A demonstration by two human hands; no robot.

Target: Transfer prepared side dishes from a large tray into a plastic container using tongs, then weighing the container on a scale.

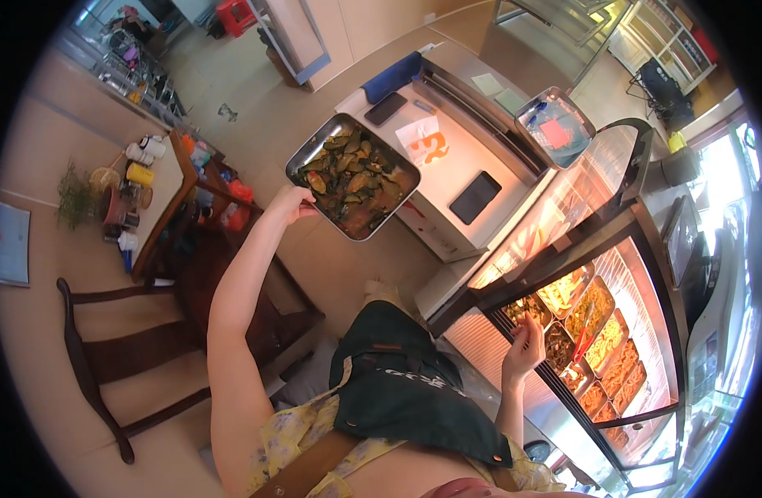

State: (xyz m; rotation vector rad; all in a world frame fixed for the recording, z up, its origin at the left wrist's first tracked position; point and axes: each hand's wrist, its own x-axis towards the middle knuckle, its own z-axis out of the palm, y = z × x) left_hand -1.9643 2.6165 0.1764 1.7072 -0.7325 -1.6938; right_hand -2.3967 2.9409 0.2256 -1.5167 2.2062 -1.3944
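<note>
While left fingers [303,200] hold a tray [398,160], white counter [452,178], wooden chair [215,299]

1. The floor [335,270] gives passage between the wooden chair [140,365] and the counter [471,156].
2. The tray [383,138] spans part of that passage, its right corner overlapping the counter in view.
3. On the counter, a phone [475,197] obstructs low sweeps.
4. The display case's dark frame [555,257] stands between the right hand [525,347] and counter.

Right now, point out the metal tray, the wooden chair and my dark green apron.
Metal tray [312,148], head view: bare inner wall.
Wooden chair [134,349], head view: middle back slat.
Dark green apron [391,407], head view: front panel.
</note>
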